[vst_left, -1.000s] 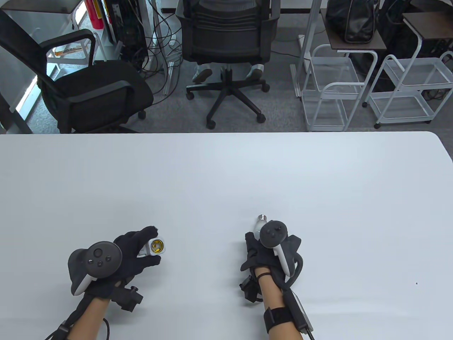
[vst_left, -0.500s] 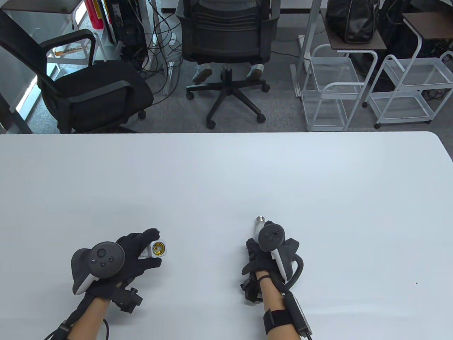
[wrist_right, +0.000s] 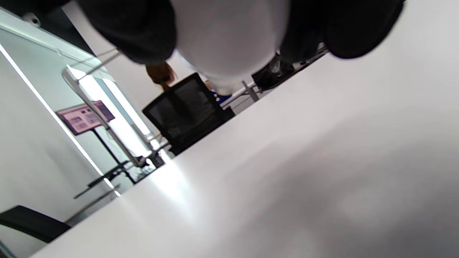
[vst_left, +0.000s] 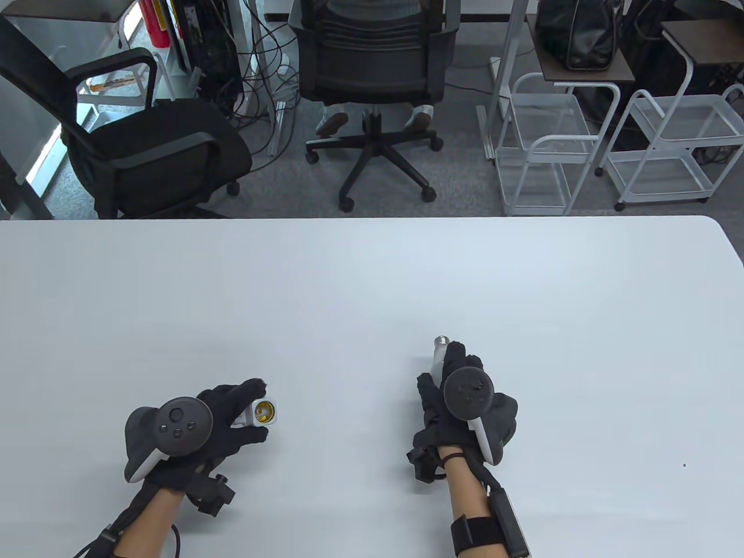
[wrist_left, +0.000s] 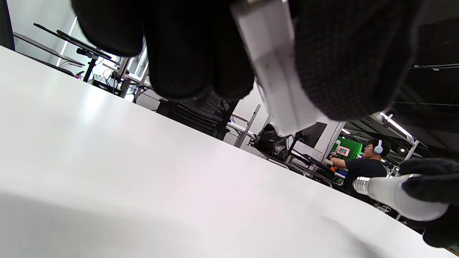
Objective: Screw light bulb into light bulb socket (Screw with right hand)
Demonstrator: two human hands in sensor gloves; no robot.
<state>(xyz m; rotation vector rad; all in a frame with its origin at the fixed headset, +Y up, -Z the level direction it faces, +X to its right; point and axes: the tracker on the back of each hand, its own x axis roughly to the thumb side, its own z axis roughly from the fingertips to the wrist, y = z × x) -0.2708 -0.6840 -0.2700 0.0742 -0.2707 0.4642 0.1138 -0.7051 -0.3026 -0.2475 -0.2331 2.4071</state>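
My left hand (vst_left: 232,415) grips a white light bulb socket (vst_left: 261,411) above the table; its brass-lined opening faces right and towards the camera. In the left wrist view the socket (wrist_left: 278,79) sits between my gloved fingers (wrist_left: 200,64). My right hand (vst_left: 450,378) holds a white light bulb (vst_left: 439,356) with its metal screw base pointing away from me. The bulb also shows in the left wrist view (wrist_left: 391,195) and fills the top of the right wrist view (wrist_right: 229,39). The bulb and socket are well apart.
The white table (vst_left: 372,279) spreads wide around both hands. Beyond its far edge stand office chairs (vst_left: 372,70) and white wire carts (vst_left: 546,151).
My right hand has lifted the bulb and moved it a little right and away from me. My left hand has shifted slightly right with the socket.
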